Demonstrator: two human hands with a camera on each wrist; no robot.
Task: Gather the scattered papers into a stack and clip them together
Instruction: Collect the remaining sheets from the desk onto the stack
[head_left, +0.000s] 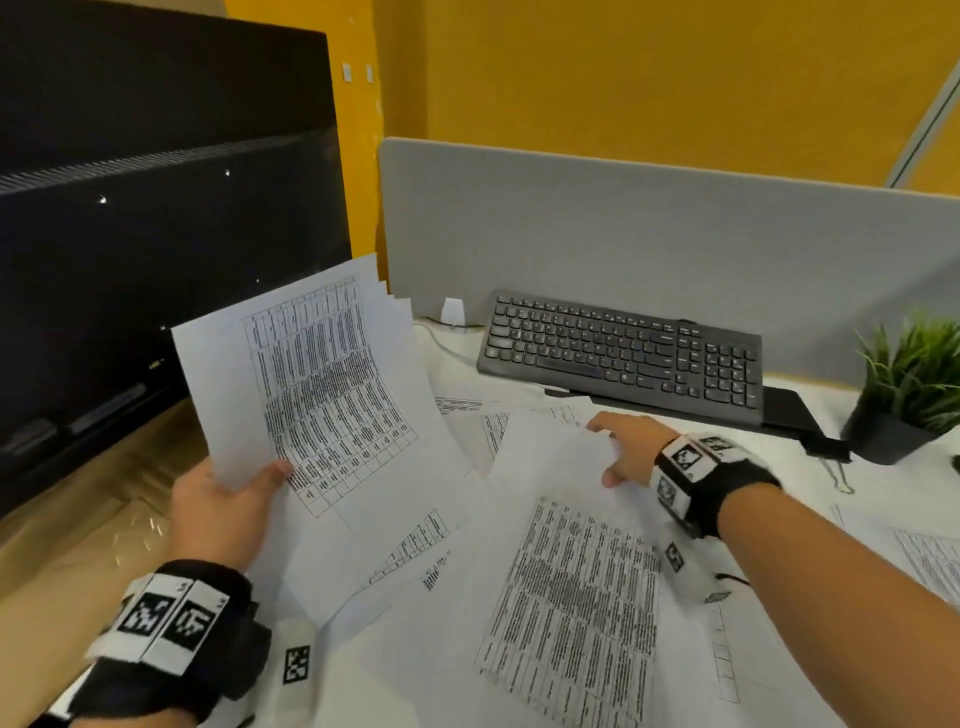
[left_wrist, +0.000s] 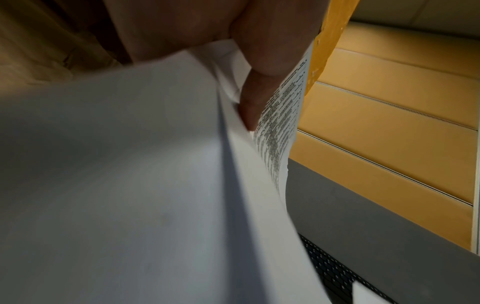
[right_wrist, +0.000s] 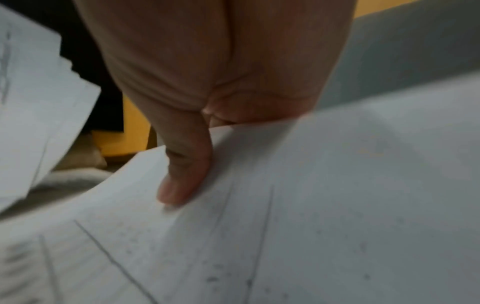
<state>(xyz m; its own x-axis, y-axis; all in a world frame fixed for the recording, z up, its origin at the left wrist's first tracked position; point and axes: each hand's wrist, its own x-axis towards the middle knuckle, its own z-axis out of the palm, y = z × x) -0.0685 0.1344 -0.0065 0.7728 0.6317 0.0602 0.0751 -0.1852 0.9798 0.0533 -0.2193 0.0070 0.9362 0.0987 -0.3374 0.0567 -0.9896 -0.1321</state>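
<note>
Several sheets fanned upright in the left hand (head_left: 221, 506), thumb pinching the bundle (head_left: 311, 384), left of the keyboard (head_left: 621, 353); one printed sheet (head_left: 571, 561) pinched at its far edge by the right hand (head_left: 631, 449), just before the keyboard; binder clip (head_left: 826, 449) beside its right end.

Matt paper sheets (head_left: 332, 384); matt black plastic keyboard (head_left: 623, 353); grey cloth divider (head_left: 649, 234).

keyboard (head_left: 621, 353) behind scattered papers (head_left: 566, 587); plant (head_left: 906, 384) to its right, monitor (head_left: 156, 208) left.
</note>
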